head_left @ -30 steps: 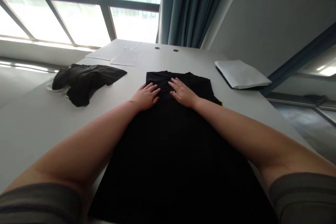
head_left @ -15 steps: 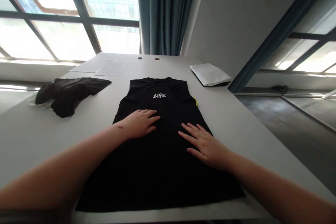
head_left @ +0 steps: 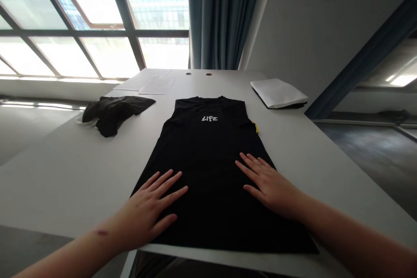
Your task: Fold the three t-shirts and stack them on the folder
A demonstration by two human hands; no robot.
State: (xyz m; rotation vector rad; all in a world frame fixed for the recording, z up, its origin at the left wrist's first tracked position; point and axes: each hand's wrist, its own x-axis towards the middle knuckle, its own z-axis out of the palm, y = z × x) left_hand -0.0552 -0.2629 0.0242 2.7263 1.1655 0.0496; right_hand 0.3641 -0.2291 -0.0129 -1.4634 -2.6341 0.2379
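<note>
A black shirt (head_left: 211, 156) lies spread flat, its collar at the far end and its hem close to the table's near edge. White lettering (head_left: 209, 118) shows on its upper part, and a bit of yellow (head_left: 255, 127) sticks out at its right edge. My left hand (head_left: 151, 206) rests over the lower left side of the cloth, fingers spread. On the right side of the shirt lies my right hand (head_left: 269, 184), palm down with fingers apart. Neither hand grips anything.
On the white table (head_left: 81, 178), a crumpled dark garment (head_left: 114, 110) lies at the left. Paper sheets (head_left: 158, 85) are at the back left. A folded white item (head_left: 278, 92) with a dark underside sits at the back right. Beyond hangs a blue curtain (head_left: 221, 17).
My left hand has moved back toward the near edge, from the shirt's middle to its lower left. My right hand stays about where it was on the shirt. The camera view has turned left.
</note>
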